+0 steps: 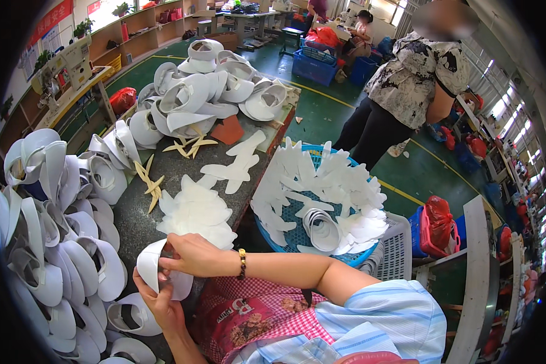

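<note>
Both my hands are on a white shoe upper (148, 265) near the table's front edge. My left hand (162, 303) grips its lower edge from below, fingers curled. From the right, my right hand (191, 255) reaches into its opening with bent fingers closed on the edge; some fingertips are hidden. Just beyond lies a heap of flat white cut-out pieces (194, 209), with more loose white pieces (233, 165) farther back. Pale yellow branching strips (150, 185) rest to their left. White shoe uppers (91, 267) crowd the left side, and another pile of uppers (194, 94) covers the far end.
Right of the dark table (133, 215) stands a round blue basket (291, 212) with fanned white pieces and a rolled stack. A grey crate (397, 246) sits beside it. Someone in a patterned top (400, 79) stands beyond. A sewing machine (67, 70) is at far left.
</note>
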`<state>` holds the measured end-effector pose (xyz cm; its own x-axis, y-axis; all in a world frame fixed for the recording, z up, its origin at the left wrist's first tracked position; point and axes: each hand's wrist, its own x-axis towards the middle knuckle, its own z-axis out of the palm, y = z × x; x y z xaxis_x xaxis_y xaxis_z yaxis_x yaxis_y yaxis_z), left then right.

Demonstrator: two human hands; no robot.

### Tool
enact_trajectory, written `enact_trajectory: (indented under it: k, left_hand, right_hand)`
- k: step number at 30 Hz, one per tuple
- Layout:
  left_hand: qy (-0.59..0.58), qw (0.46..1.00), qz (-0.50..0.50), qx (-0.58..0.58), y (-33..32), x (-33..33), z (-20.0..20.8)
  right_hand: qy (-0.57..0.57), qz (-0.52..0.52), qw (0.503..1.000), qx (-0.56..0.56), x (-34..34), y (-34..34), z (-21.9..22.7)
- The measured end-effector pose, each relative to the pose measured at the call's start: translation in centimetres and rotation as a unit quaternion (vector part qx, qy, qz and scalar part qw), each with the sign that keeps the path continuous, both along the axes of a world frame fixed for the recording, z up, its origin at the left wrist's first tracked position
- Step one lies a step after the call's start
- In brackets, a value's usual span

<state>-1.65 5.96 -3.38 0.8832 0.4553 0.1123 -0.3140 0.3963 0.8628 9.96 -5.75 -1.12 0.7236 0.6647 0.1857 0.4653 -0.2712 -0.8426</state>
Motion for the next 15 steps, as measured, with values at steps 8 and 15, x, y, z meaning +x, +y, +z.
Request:
enact_trajectory:
  k: [8, 15]
  left_hand:
    - [0.08, 0.99, 0.099, 0.062, 2.3, 1.4, 2.5]
    - [0.258, 0.677, -0.095, 0.683, 7.6, 6.0, 3.1]
  right_hand:
    - [-0.026, 0.072, 0.994, -0.073, 0.8, 0.0, -2.0]
    - [-0.064, -0.04, 0.996, 0.043, -1.0, 1.3, -4.3]
